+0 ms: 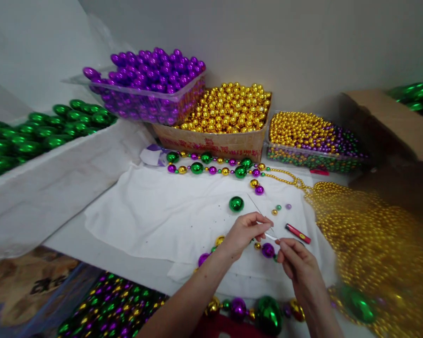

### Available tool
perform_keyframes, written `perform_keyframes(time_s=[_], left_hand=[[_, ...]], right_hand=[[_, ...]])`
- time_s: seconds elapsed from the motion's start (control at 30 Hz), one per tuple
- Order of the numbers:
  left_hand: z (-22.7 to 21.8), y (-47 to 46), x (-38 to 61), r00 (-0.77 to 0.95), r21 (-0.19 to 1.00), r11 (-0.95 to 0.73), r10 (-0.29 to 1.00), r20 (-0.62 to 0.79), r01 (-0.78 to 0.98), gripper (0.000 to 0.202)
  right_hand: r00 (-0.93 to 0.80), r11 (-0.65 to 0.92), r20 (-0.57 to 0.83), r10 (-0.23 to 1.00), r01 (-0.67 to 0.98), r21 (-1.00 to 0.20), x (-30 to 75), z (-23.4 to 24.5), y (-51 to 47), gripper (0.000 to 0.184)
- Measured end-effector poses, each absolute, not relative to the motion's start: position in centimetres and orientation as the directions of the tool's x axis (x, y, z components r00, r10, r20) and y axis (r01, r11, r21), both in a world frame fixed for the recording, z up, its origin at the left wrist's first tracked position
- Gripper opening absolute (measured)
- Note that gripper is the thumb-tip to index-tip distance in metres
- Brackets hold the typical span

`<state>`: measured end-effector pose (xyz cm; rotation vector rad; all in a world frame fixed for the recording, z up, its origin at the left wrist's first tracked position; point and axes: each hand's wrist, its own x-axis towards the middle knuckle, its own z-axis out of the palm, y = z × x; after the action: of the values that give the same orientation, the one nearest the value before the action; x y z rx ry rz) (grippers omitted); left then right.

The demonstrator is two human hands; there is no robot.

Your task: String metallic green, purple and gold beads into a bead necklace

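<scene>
Over the white cloth (155, 211), my left hand (246, 232) is closed in a pinch on a long thin needle (255, 203) that points away from me. My right hand (298, 260), also closed, pinches the end of a thin whitish strip (271, 237) which reaches to the left fingertips. I cannot tell whether it is thread or something stiffer. Below the hands runs a strand of beads with a purple bead (268, 250), partly hidden by my left arm. A loose green ball (236, 203) and several small beads (278, 207) lie just beyond.
A red and black stick (298, 233) lies right of my hands. Behind are a finished-looking bead strand (197, 167), a tub of purple balls (183, 96), a carton of gold balls (211, 143) and a tub of small beads (303, 155). Gold bead chains (366, 234) heap at right.
</scene>
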<state>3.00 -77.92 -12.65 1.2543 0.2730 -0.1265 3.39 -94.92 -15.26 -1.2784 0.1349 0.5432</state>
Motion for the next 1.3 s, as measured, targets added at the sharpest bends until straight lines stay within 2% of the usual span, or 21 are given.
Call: perform_keyframes(time_s=[0.07,0.1,0.2,0.27,0.43,0.53,0.67,0.77,0.9,1.0,1.1,1.17,1.23,1.3], left_hand=[[-12.5,-76.9,3.1,0.97,0.953,0.187,0.001,-0.245,0.24,0.025],[-12.3,-76.2,3.2,0.973,0.965,0.137,0.018,-0.229,0.225,0.024],[-12.0,-74.0,3.9,0.963,0.987,0.037,0.215,-0.162,0.158,0.019],[-12.0,-72.9,5.1,0.949,0.99,-0.031,0.289,-0.122,0.136,0.017],[-13.2,-71.8,10.6,0.957,0.925,-0.362,0.29,-0.001,0.111,0.007],[-14.5,-71.7,14.7,0.945,0.907,-0.405,0.325,0.024,0.116,0.011],[-16.3,-71.9,18.5,0.963,0.908,-0.398,0.268,-0.022,0.132,0.018],[-17.1,-72.0,19.6,0.975,0.924,-0.35,0.208,-0.08,0.151,0.029],[-16.2,-71.3,18.8,0.971,0.956,-0.237,0.202,-0.127,0.174,0.016],[-14.4,-70.7,16.3,0.967,0.979,-0.099,0.199,-0.158,0.181,0.019],[-12.8,-70.7,12.3,0.974,0.982,0.088,0.138,-0.179,0.168,0.025],[-12.4,-71.0,9.4,0.976,0.921,0.359,0.091,-0.198,0.153,0.024],[-12.5,-71.4,6.9,0.97,0.772,0.618,0.059,-0.236,0.15,0.021],[-12.9,-71.9,5.0,0.959,0.646,0.746,0.031,-0.28,0.165,0.019]], right_hand=[[0.894,0.214,-0.372,0.251,-0.425,-0.879,3.4,-15.5,-95.6,0.032],[0.905,0.226,-0.366,0.216,-0.411,-0.883,3.4,-15.6,-95.9,0.032],[0.921,0.27,-0.358,0.15,-0.387,-0.882,3.3,-15.9,-96.5,0.032],[0.92,0.311,-0.362,0.15,-0.391,-0.866,3.3,-16.0,-96.5,0.031],[0.909,0.366,-0.375,0.183,-0.417,-0.832,3.3,-15.8,-96.0,0.031],[0.898,0.369,-0.389,0.204,-0.439,-0.819,3.2,-15.5,-95.9,0.032],[0.882,0.38,-0.418,0.217,-0.47,-0.797,3.1,-15.1,-96.0,0.03],[0.87,0.39,-0.441,0.22,-0.492,-0.778,3.1,-15.0,-96.3,0.03],[0.844,0.385,-0.494,0.212,-0.536,-0.751,3.2,-15.2,-96.5,0.03],[0.822,0.351,-0.524,0.225,-0.57,-0.743,3.1,-15.3,-96.2,0.029],[0.83,0.327,-0.493,0.262,-0.557,-0.763,2.9,-15.1,-95.6,0.03],[0.844,0.323,-0.465,0.269,-0.533,-0.782,2.8,-14.7,-95.2,0.031],[0.85,0.326,-0.443,0.284,-0.52,-0.79,2.8,-14.4,-94.9,0.031],[0.853,0.33,-0.43,0.295,-0.513,-0.792,2.8,-14.2,-94.8,0.031]])
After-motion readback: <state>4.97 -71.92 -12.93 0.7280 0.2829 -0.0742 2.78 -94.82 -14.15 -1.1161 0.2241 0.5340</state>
